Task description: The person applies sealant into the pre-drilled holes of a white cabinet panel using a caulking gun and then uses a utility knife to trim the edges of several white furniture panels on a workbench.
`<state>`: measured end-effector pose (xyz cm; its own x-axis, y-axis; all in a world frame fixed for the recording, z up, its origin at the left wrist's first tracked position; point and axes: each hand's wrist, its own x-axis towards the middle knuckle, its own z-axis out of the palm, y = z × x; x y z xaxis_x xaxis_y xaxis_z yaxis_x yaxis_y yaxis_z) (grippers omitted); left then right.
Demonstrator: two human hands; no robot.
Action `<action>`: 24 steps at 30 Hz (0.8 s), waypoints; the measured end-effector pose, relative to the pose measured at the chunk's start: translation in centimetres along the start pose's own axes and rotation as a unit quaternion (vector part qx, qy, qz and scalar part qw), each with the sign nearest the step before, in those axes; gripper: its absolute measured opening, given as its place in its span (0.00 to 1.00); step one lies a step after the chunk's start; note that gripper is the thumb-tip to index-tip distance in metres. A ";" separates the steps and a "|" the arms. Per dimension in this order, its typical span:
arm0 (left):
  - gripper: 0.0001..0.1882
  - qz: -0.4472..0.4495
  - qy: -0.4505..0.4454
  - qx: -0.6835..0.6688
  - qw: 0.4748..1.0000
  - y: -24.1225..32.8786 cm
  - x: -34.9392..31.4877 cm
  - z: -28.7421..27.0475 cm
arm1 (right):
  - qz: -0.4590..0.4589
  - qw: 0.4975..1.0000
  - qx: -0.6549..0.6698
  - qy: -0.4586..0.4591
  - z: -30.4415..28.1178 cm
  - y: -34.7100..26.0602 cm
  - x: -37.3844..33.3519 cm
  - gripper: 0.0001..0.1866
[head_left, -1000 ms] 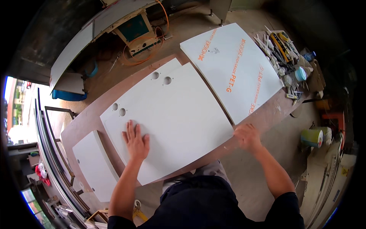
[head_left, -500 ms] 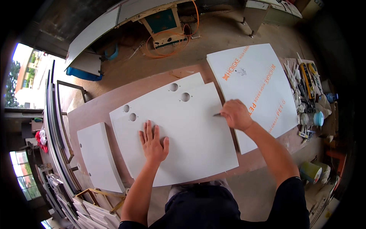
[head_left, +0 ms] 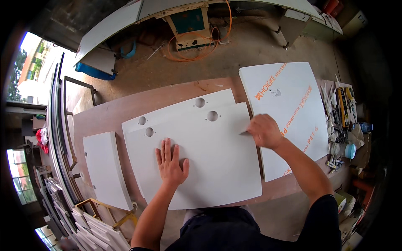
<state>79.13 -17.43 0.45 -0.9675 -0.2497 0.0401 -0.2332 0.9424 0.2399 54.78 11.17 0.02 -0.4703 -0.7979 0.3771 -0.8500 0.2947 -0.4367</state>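
My left hand (head_left: 171, 165) lies flat with fingers spread on a white panel (head_left: 217, 169) that has round drilled holes. Over the right part of that panel, my right hand (head_left: 266, 132) is closed around a small, thin, greyish thing (head_left: 243, 133), blurred, with its tip poking out to the left. Whether the tip touches the surface I cannot tell. Beneath the top panel a second white panel (head_left: 178, 109) shows along the far and left sides, also with round holes. Both rest on a brownish table (head_left: 102, 111).
Right of my hands is a stack of white panels with orange print (head_left: 289, 94). At left lies a smaller white panel (head_left: 102, 167). Tools and tape (head_left: 343, 104) crowd the table's right end. An orange hose (head_left: 184, 60) coils on the floor beyond.
The view has shifted, so the panels sit slightly lower in it. My right hand has turned a little with the thin thing, whose tip now angles differently. My left hand stays flat.
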 end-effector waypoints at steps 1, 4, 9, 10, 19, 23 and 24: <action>0.30 0.005 -0.001 -0.002 1.000 0.1 0.0 -0.1 | 0.027 0.999 -0.010 0.020 0.4 0.7 0.8 0.05; 0.30 0.016 -0.002 -0.006 1.000 0.5 0.5 0.0 | 0.108 0.989 -0.045 0.086 1.1 4.6 5.4 0.05; 0.29 -0.002 0.004 -0.007 1.000 -0.4 0.0 -0.1 | 0.247 0.957 -0.054 0.138 1.4 1.9 6.4 0.06; 0.29 -0.005 0.001 -0.011 1.000 -0.4 -0.4 0.0 | 0.262 0.951 -0.041 0.161 2.0 0.9 5.5 0.06; 0.30 -0.001 -0.012 -0.032 0.999 0.0 0.2 -0.3 | 0.338 0.918 -0.102 0.182 7.9 -5.0 7.2 0.05; 0.29 0.005 -0.008 -0.053 0.999 -0.1 0.3 -0.2 | 0.292 0.941 -0.084 0.153 10.8 -8.1 10.5 0.05; 0.29 0.007 -0.008 -0.058 0.998 -0.2 0.2 -0.2 | 0.295 0.942 -0.080 0.135 10.9 -8.4 10.8 0.05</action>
<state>79.01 -17.74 0.56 -0.9720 -0.2330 0.0289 -0.2085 0.9130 0.3506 59.37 -5.66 -1.15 -0.8973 -0.3132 0.3112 -0.4361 0.7382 -0.5146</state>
